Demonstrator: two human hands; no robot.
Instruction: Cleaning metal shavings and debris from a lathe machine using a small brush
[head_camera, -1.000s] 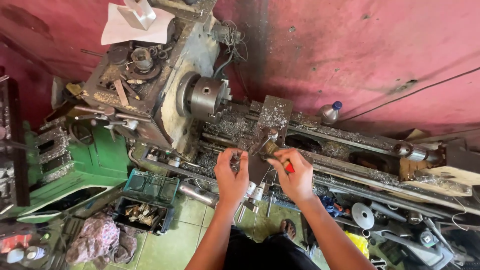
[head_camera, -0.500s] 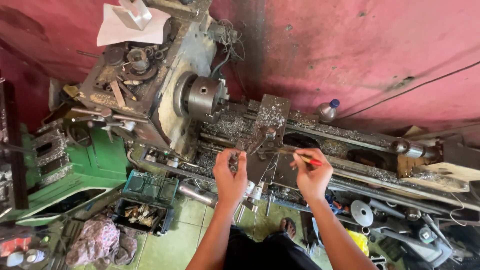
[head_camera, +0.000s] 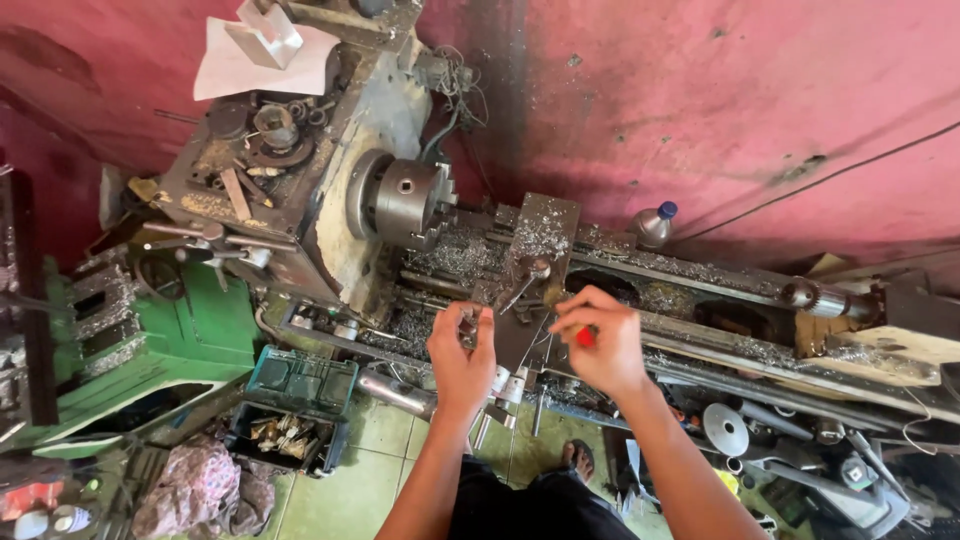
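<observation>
I stand at a worn metal lathe (head_camera: 330, 230) whose bed runs to the right, covered in metal chips. My left hand (head_camera: 462, 352) pinches a small dark metal part over the carriage (head_camera: 540, 240), just below the tool post handle. My right hand (head_camera: 598, 342) is closed around a small red-handled tool, held a little right of the left hand, above the bed. The round steel chuck (head_camera: 405, 200) sits bare up and left of both hands.
A white paper sheet (head_camera: 255, 60) lies on the headstock. A plastic bottle (head_camera: 652, 225) stands behind the bed by the red wall. A green tool tray (head_camera: 298, 385) and rags (head_camera: 200, 490) lie on the tiled floor. The tailstock (head_camera: 820, 300) sits far right.
My right hand drew away from the left to the right, then came back lower and closer with the red tool. The left hand stayed by the carriage.
</observation>
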